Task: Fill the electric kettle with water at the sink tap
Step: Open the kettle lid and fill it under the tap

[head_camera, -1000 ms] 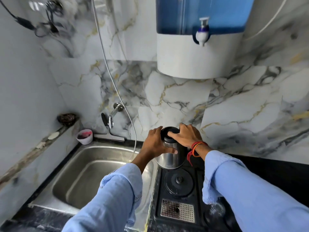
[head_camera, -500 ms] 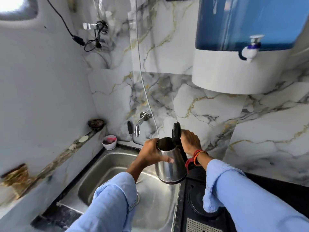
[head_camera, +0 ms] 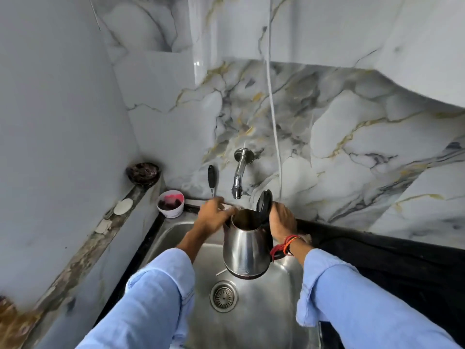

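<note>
The steel electric kettle [head_camera: 247,244] hangs in the air over the steel sink [head_camera: 254,323], above and just behind the round drain strainer [head_camera: 224,296], with its base clear of the basin floor. Its black lid [head_camera: 264,205] stands swung up at the back, so the mouth is open and the dark inside shows. The wall tap [head_camera: 239,172] juts from the marble wall above and a little left of the kettle's mouth; no stream is visible from its spout. The right hand [head_camera: 281,221] is wrapped around the handle side of the kettle, its grip closed on the handle, red and orange threads at the wrist. The left hand [head_camera: 214,217] is at the rim on the kettle's left side, blurred, fingers curled loosely near the spout; whether it touches the metal cannot be told. Behind that hand a black-handled utensil [head_camera: 212,178] leans against the wall. A small white cup [head_camera: 171,204] with pink residue sits at the sink's back left corner. A dark surface [head_camera: 390,260] runs to the right.
</note>
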